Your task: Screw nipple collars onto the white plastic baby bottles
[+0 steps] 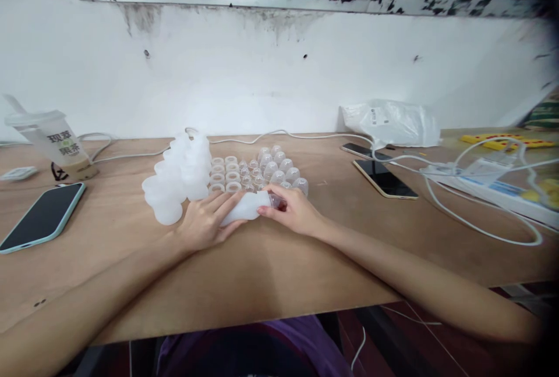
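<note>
A frosted white bottle (245,207) lies on its side between my two hands, above the wooden table (262,266). My left hand (207,221) wraps round its base end. At the other end, my right hand (293,209) grips a clear cap (275,200) at the bottle's neck. Behind my left hand stands a cluster of frosted white bottles (183,167). Rows of white rings (231,177) are just behind my hands, beside small clear teats (251,170). Several clear domed caps (279,164) stand to their right, partly hidden by my right hand.
At the left are a phone (42,217) and a plastic drink cup (56,141). On the right lie another phone (385,179), a darker phone (364,151), a white power strip (502,188) with looped cables, and a plastic bag (391,123) against the wall.
</note>
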Demonstrator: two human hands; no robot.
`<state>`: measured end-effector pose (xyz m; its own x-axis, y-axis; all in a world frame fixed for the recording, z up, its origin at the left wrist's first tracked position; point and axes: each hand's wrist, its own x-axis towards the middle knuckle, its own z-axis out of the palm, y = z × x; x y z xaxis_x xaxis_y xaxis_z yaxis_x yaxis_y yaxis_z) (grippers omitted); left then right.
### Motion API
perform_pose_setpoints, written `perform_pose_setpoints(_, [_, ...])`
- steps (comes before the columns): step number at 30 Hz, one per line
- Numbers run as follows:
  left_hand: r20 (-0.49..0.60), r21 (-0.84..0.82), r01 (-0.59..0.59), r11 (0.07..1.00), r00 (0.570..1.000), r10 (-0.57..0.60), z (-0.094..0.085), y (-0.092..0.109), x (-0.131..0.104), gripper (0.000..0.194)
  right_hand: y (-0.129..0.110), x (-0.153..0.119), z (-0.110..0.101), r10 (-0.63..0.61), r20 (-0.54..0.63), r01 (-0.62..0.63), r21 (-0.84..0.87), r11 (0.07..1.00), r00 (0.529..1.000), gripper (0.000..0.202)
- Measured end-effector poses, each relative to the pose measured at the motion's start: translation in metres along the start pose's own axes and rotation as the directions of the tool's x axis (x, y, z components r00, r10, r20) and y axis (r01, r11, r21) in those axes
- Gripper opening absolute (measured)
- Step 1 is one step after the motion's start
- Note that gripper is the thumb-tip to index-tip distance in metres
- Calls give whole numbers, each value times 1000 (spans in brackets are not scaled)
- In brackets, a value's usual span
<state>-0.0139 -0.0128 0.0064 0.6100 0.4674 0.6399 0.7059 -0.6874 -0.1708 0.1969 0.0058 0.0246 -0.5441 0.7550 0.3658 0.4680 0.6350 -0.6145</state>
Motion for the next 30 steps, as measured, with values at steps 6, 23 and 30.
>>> perform_pose_setpoints(6, [-32,34,-4,999,999,5,2,1,-1,46,-4,0,-1,58,1,-58,56,997,998,33])
perform_pose_setpoints(23, [-47,100,42,994,998,-38,-10,3,4,49,23,7,-60,86,-298,-279,-701,657,951,31])
perform_pose_setpoints(30, [4,91,100,991,995,-101,-3,1,3,48,26,5,-59,355,-101,-270,-841,469,929,29])
